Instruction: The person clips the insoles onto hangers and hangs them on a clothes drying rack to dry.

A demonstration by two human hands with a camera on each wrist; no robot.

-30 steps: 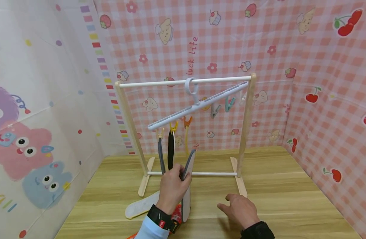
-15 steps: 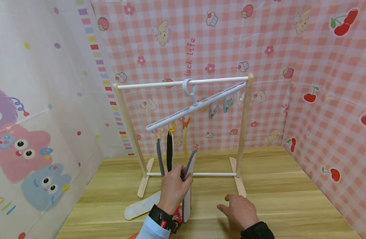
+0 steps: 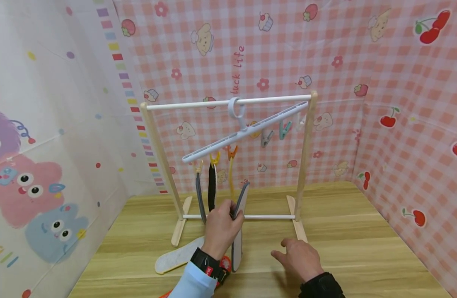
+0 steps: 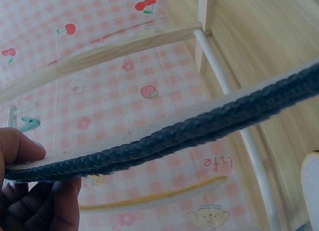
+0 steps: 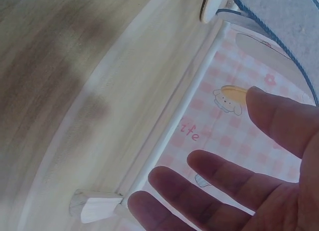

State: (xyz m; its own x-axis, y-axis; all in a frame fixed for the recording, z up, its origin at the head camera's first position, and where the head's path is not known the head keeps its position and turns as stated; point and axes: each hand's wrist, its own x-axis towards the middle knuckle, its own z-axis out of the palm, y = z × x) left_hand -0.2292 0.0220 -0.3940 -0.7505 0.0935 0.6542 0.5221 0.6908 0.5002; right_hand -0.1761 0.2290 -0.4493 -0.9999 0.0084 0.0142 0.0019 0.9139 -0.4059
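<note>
Between thumb and fingers my left hand (image 3: 222, 225) pinches a shoe insole (image 3: 237, 250) with a pale face and a dark blue edge. It stands nearly upright in the head view; in the left wrist view the blue edge (image 4: 149, 147) runs across the picture. Behind the hand, a grey insole (image 3: 200, 194), a black one (image 3: 212, 186) and a yellow-edged one (image 3: 231, 178) hang from clips on a tilted pale hanger (image 3: 213, 147). My right hand (image 3: 299, 258) hovers over the table, holding nothing, its fingers apart in the right wrist view.
The hanger hooks over the white top bar (image 3: 191, 106) of a wooden rack (image 3: 304, 165). A grey clip (image 3: 266, 138) and a teal clip (image 3: 285, 130) hang on its higher side. A pale insole (image 3: 177, 256) and a partly hidden red thing (image 3: 225, 263) lie on the table.
My left hand has shifted slightly up and to the right, carrying the insole along. The right hand has hardly moved.
</note>
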